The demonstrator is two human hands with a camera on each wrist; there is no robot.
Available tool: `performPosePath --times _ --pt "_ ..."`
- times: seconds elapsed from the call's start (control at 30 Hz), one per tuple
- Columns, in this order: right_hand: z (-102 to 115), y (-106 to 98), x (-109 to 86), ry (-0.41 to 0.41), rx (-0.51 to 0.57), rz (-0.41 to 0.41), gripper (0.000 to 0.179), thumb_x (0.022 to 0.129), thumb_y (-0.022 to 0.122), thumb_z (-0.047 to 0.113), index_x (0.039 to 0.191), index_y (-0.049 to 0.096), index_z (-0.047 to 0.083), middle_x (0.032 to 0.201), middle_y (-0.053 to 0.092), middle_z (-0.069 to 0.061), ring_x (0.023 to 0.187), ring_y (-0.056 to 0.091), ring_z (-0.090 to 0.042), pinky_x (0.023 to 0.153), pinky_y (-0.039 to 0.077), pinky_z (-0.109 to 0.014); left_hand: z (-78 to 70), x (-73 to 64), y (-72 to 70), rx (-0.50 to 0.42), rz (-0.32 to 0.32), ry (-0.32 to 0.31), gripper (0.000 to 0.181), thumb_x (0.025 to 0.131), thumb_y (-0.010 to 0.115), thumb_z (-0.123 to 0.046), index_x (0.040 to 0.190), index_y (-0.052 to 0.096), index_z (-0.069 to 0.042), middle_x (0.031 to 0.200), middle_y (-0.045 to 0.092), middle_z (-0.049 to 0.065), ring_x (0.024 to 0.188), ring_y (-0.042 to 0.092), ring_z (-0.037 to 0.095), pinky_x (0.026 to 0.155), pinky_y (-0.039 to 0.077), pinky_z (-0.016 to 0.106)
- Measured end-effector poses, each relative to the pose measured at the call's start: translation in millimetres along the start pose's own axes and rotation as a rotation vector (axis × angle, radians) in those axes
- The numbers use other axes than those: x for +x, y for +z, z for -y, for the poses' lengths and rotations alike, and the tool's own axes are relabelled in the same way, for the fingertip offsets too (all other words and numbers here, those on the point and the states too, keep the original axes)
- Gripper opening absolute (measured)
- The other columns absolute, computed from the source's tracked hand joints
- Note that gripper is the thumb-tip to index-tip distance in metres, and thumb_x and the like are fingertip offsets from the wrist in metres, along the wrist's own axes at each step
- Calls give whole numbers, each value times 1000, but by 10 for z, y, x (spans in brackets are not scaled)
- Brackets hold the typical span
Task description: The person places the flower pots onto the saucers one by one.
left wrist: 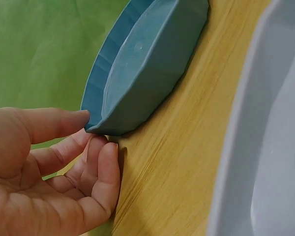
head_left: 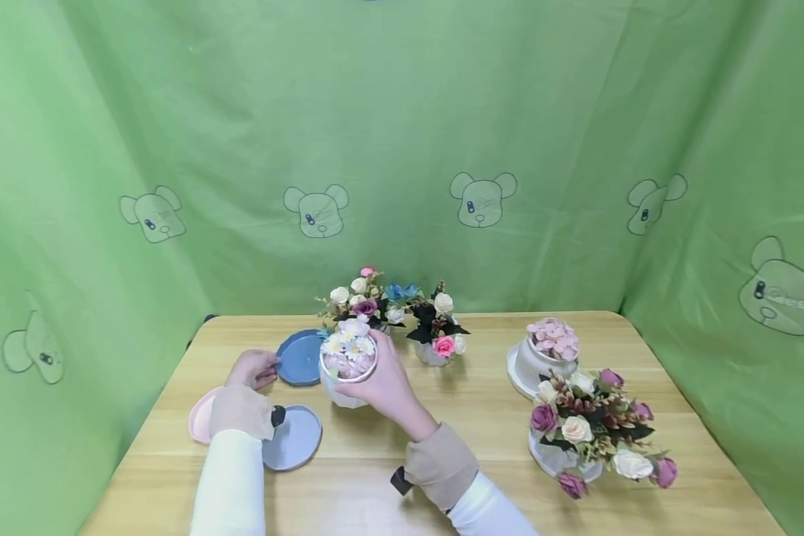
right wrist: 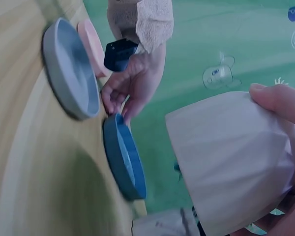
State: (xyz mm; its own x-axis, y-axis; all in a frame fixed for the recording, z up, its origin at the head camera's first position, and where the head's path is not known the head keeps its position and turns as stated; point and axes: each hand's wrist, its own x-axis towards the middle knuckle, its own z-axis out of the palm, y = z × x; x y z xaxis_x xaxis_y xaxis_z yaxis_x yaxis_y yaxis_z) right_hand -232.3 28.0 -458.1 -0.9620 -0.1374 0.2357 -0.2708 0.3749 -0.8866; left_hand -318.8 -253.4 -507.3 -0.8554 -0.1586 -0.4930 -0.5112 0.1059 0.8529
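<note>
A white pot (head_left: 330,385) filled with small daisies and pale pink blossoms (head_left: 348,350) is held above the left half of a wooden table (head_left: 368,476). Just beside it, farther left, a shallow blue saucer (head_left: 300,361) is seen, its flat inside in plain sight. A grey saucer (head_left: 293,439) is set nearer the viewer, and a pink saucer (head_left: 202,417) is partly covered by the left sleeve. Behind the held pot, a mixed bouquet (head_left: 358,301) is seen, its container mostly hidden. To that bouquet's right, a small white vase (head_left: 432,355) is filled with roses and dark leaves. At the table's right side, pink petals (head_left: 553,339) are held in a ribbed pot (head_left: 536,365) placed on a white saucer (head_left: 519,378); in front, a pale container is largely covered by purple and cream roses (head_left: 596,424).

Only in the head view is the held pot seen from above. In the right wrist view its faceted outer wall is shown, tilted in that picture, with its base apart from the table. In the left wrist view the angular wall of the blue saucer is shown close up.

The white pot is grasped by the right grip (head_left: 391,380), thumb and fingers spread around its sides. The blue saucer's rim is pinched by the left grip (head_left: 251,368), between thumb and curled fingers.
</note>
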Motion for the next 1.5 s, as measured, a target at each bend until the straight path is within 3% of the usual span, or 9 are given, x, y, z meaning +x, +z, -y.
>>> performPosePath --times 0.33,0.47,0.67,0.83,1.17,1.5 --pt "254 283 195 -80 -11 23 107 55 94 27 144 37 10 140 47 -11 126 49 -27 111 41 -47 25 -21 -31 -54 55 11 20 95 55 -2 115 55 4 72 60 -6 70 57 6 75 57 19" --pt "328 399 262 -63 -9 36 106 56 94 27 145 37 13 139 48 -9 125 50 -26 110 42 -47 52 1 -72 -46 90 23 28 97 53 -2 123 53 7 73 62 -6 70 58 6 77 57 21" --pt "377 550 371 -50 -31 28 105 56 94 29 144 38 14 138 49 -7 124 50 -24 109 43 -44 64 15 -93 -26 109 41 29 96 54 -4 124 53 6 77 63 -5 74 60 7 82 56 23" --pt "373 629 454 -52 -38 20 104 57 94 28 143 38 12 136 50 -8 124 49 -24 108 44 -43 61 26 -97 -29 127 63 28 98 50 -4 124 53 7 78 64 -4 76 61 8 77 55 20" --pt "277 753 580 -46 -100 12 102 57 94 31 141 40 9 135 50 -9 123 50 -24 108 44 -39 88 22 -119 -57 187 78 28 100 47 -3 125 50 10 78 64 -4 75 60 7 78 54 20" --pt "198 871 670 1 -101 -27 105 57 94 31 142 38 9 138 48 -11 126 49 -27 109 44 -42 58 -15 -86 -37 151 55 42 101 43 -1 139 37 14 85 61 -3 78 58 6 91 54 26"
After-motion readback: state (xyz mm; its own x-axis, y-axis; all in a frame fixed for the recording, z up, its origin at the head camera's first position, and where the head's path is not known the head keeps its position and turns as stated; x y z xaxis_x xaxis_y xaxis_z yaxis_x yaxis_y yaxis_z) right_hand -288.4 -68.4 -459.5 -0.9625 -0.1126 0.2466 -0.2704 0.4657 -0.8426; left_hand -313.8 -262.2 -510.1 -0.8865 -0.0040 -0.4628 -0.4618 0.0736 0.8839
